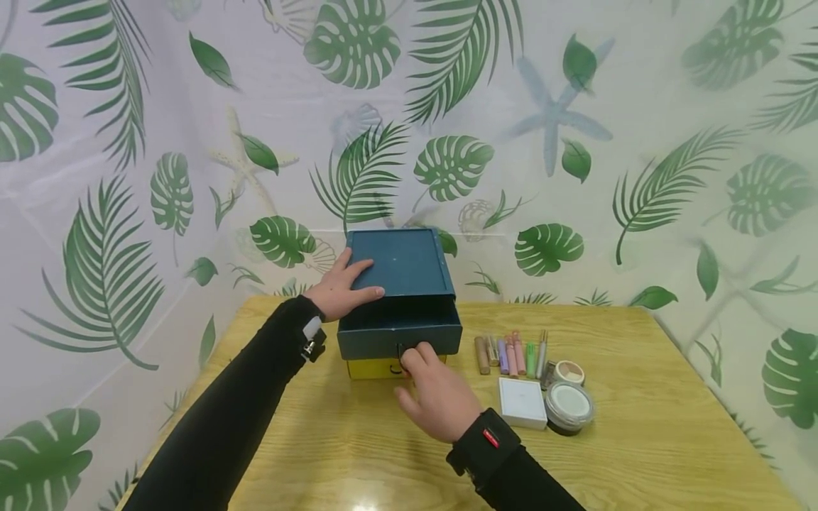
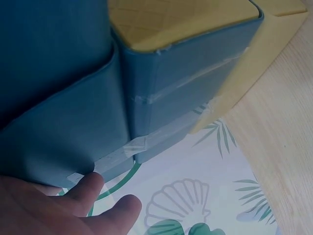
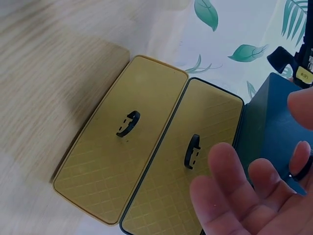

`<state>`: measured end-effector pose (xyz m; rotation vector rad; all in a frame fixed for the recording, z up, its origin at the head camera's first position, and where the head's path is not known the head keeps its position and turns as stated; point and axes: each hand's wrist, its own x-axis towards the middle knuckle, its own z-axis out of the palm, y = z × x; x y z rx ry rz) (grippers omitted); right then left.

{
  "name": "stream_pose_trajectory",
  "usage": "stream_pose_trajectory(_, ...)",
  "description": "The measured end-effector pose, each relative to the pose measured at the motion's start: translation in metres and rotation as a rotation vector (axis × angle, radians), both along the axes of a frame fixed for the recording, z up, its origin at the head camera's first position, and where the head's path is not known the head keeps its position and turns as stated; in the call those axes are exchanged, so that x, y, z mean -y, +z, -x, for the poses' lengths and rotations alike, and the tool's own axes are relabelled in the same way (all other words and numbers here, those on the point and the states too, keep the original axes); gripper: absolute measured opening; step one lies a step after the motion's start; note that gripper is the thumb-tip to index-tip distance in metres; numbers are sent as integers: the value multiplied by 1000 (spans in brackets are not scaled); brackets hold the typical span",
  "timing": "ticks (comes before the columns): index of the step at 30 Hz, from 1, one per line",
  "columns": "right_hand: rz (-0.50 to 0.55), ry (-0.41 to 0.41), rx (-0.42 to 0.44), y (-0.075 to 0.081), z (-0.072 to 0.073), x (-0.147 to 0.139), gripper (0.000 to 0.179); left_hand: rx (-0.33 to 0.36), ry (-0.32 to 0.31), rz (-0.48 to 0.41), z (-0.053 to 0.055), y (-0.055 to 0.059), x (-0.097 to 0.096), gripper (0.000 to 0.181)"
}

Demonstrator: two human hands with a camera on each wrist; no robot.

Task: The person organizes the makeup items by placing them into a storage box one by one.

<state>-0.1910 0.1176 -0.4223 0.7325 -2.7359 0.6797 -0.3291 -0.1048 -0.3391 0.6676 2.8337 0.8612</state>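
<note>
Stacked drawer box (image 1: 409, 273), one, blue over yellow, upright near the far edge of the table (image 1: 639, 454), a little left of centre. Top drawer (image 1: 367, 344): blue, partly out toward the person, dark inside beneath the top board (image 1: 399, 252). Front panel (image 1: 444, 336) long from side to side; sliding axis square to that, near to far. Below, in the right wrist view, two yellow drawer fronts (image 3: 142, 93), seemingly closed, each with a black loop.

Right hand (image 1: 441, 397): in front, nearer of the two to the loop handle (image 3: 302, 171) of the top drawer; fingers curled on that loop, narrow. Box beyond and slightly left from there. Left hand (image 1: 341, 287): on the left edge of the top board, fingers spread, nothing gripped; box to the right and beneath. By judgement, deciding relation: right hand at the near end of the sliding axis, left hand off to one side, well placed for bracing.

To the right: slim cosmetic tubes (image 1: 511, 358), one row; white square case (image 1: 522, 403), one; round clear-lidded jar (image 1: 569, 406), one, touching or just beside the case; smaller round compact (image 1: 570, 372), one
</note>
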Motion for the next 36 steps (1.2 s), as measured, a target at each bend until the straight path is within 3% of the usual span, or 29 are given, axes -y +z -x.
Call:
stream_pose_trajectory(5, 8, 8, -10, 0, -7, 0, 17, 4, 2, -8, 0, 0, 0, 77)
stream_pose_trajectory(26, 14, 5, 84, 6, -35, 0, 17, 4, 10, -30, 0, -2, -1, 77)
stream_pose_trajectory(36, 41, 23, 75, 2, -38, 0, 20, -9, 8, -35, 2, -3, -1, 76)
